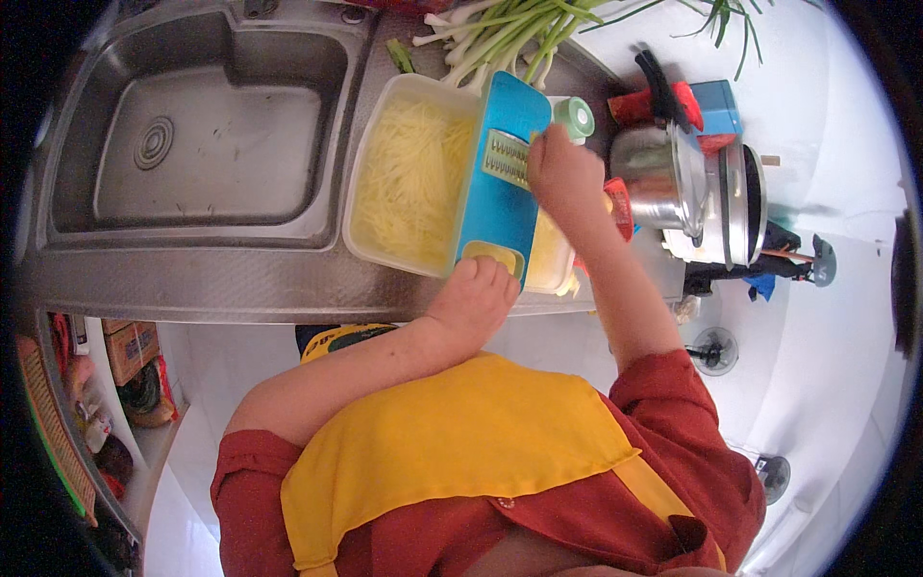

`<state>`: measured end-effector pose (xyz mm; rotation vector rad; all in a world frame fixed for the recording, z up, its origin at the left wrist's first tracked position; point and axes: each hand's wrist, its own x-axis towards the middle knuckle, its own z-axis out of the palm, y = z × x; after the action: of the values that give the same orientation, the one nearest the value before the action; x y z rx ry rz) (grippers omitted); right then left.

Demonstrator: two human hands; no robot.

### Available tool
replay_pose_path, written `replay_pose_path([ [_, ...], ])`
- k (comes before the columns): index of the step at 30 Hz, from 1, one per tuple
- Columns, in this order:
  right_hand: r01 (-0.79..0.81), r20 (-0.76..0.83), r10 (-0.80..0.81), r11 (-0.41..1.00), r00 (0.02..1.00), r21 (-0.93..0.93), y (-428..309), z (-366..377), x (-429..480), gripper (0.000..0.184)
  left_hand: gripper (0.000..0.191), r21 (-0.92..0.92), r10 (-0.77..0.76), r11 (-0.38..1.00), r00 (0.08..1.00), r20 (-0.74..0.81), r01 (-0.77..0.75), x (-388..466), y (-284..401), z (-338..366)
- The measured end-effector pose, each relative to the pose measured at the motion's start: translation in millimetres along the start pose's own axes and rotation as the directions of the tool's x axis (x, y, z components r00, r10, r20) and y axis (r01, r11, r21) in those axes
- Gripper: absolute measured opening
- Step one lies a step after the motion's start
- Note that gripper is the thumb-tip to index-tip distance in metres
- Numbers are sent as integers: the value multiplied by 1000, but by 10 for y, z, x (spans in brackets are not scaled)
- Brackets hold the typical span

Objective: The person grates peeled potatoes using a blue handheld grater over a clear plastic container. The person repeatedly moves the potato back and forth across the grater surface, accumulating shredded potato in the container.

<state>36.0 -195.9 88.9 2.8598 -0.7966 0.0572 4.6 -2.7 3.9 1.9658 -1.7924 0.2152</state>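
Note:
My left hand (479, 292) is closed around the near end of a blue plastic grater (508, 108), beside its handle opening. The grater, with a metal shredding plate (506, 155), lies across the right side of a translucent plastic tub (355, 205). Pale yellow shreds (414, 180) fill much of that tub. At the plate's right edge is my right hand (566, 169), its fingers curled; a bit of something yellow shows at the fingertips, mostly hidden. A second container (551, 270) with yellow contents stands partly under the grater.
A stainless steel sink (209, 144) is at the left. Spring onions (505, 36) lie behind the tub. To the right stand a green-lidded container (575, 119), a metal pot (649, 177) and a black-handled utensil (660, 86). The counter's front edge (238, 314) runs before me.

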Motion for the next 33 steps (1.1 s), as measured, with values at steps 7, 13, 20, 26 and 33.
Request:
replay_pose_path([
  [7,143,-58,-139,987,989,71,20,164,-461,21,16,11,3,1000,1000,-13,-3,5,-9,14],
  [13,162,-104,-162,987,981,-10,38,171,-143,23,16,-4,17,1000,1000,-7,-17,9,-17,16],
  [20,41,-30,-42,999,999,-35,112,255,82,25,16,-9,12,1000,1000,-6,-12,4,-4,25],
  [26,-11,-91,6,999,996,-54,233,331,580,30,16,12,11,1000,1000,-9,-11,-22,0,11],
  [33,35,52,-31,997,998,-75,-74,-62,-155,27,16,33,8,999,1000,10,-9,24,-17,-17],
])
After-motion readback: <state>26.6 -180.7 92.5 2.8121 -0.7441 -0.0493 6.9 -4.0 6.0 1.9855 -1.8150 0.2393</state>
